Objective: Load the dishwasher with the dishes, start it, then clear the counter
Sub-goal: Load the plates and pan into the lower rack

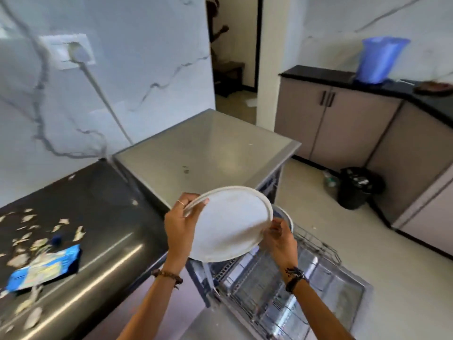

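Both forearms are bare, no sleeves showing anywhere up to the bottom edge of the shot. The left hand [180, 227] has a thin ring [180, 202] on one finger, and there's a bracelet of brown beads [167, 275] around that wrist, with a little bit hanging off the underside. The right hand [279, 241] has a dark band [294, 283] around its wrist, with a black knotted cord [295, 272] just above it, its loose ends sticking out.

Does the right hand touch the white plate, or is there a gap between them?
Touching. In the head view the right hand pinches the lower right rim of the white plate, its fingertips on the edge.
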